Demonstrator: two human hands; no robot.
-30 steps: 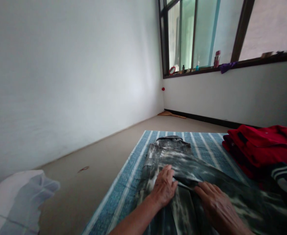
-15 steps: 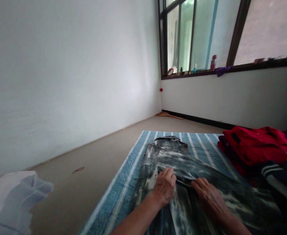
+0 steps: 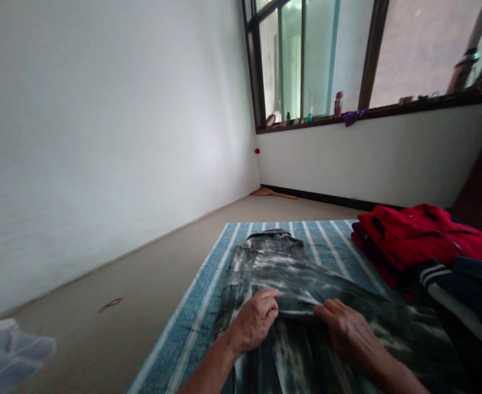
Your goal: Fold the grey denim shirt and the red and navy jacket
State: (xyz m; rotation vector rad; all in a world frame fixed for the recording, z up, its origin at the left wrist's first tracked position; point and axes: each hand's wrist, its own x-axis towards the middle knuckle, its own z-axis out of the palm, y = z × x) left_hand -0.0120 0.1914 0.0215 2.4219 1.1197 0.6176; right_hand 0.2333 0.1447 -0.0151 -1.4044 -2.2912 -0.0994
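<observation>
Though narrower before — two-handed grip wider

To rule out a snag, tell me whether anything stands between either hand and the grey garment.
Nothing visible does: the left hand and the right hand both hold an edge of the grey garment directly. The red clothes lie off to the right, not between.

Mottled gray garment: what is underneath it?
The mottled gray garment lies on a blue striped cloth, which shows past its edges. Whatever lies directly beneath is covered and can't be seen.
</observation>
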